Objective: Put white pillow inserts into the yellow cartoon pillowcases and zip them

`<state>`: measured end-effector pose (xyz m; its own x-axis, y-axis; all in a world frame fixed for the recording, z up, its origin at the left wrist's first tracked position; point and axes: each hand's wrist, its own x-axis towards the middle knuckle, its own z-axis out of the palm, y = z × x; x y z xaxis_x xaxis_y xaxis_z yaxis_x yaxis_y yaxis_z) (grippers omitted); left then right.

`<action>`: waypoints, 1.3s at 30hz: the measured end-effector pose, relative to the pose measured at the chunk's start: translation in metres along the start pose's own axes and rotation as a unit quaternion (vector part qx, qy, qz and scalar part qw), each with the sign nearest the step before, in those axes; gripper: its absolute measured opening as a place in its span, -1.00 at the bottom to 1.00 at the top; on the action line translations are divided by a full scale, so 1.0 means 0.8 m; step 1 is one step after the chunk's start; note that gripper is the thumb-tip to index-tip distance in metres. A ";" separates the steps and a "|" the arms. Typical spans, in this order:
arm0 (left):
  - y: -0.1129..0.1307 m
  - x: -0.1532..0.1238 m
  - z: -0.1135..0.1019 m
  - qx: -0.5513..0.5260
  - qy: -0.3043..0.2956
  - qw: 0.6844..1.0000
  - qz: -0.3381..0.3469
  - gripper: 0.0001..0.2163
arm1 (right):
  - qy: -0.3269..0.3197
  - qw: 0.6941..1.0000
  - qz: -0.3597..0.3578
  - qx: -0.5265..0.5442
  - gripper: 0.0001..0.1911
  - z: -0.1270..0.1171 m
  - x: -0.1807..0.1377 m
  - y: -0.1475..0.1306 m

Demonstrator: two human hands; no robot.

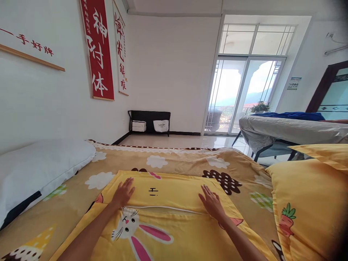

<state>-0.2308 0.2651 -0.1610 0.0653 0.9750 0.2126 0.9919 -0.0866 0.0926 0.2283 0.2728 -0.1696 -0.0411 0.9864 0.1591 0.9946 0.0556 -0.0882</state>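
Observation:
A yellow pillowcase [168, 192] with a rabbit print lies flat on the patterned bed cover [176, 163] in front of me. A white zip line runs across it between my hands. My left hand [123, 192] rests flat on its upper left part, fingers stretched out. Flat on its upper right part, near the edge, lies my right hand [212, 203] with the fingers spread. Neither hand holds anything.
A white pillow [40, 170] lies at the left by the wall. A yellow carrot-print pillow [307, 206] sits at the right. Beyond the bed are a tiled floor, a black low shelf [149, 121], a covered table [285, 130] and glass balcony doors [241, 94].

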 end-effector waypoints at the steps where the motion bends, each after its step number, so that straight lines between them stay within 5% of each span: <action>1: 0.037 -0.004 0.006 -0.030 -0.021 0.996 0.076 -0.48 | -0.032 0.995 -0.081 0.050 -0.38 -0.005 -0.008 -0.039; 4: 0.120 -0.018 0.027 -0.092 -0.089 0.961 0.243 -0.47 | -0.144 0.928 -0.300 0.169 -0.39 -0.013 -0.036 -0.123; 6: 0.134 -0.027 0.034 -0.102 -0.113 0.952 0.265 -0.48 | -0.174 0.902 -0.346 0.189 -0.40 -0.014 -0.053 -0.134; 13: 0.075 -0.026 0.007 -0.053 -0.128 0.982 0.128 -0.47 | -0.129 0.960 -0.199 0.147 -0.40 -0.031 -0.092 -0.089; 20: 0.167 -0.004 0.021 -0.110 -0.141 0.947 0.265 -0.51 | -0.085 0.922 -0.287 0.244 -0.52 -0.031 -0.127 -0.191; 26: 0.169 0.006 0.037 -0.116 -0.128 0.951 0.256 -0.50 | -0.087 0.926 -0.258 0.263 -0.64 -0.016 -0.124 -0.196; 33: 0.177 0.025 0.035 -0.097 -0.098 0.981 0.138 -0.45 | -0.090 0.913 -0.313 0.246 -0.88 -0.015 -0.138 -0.206; 39: 0.188 0.017 0.023 -0.085 -0.082 0.991 0.056 -0.40 | -0.116 0.907 -0.311 0.259 -0.66 -0.042 -0.132 -0.173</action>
<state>-0.0791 0.2687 -0.1622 0.2043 0.9763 0.0720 0.9458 -0.2158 0.2428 0.0979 0.1554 -0.1412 -0.6573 0.7422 0.1311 0.5963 0.6185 -0.5117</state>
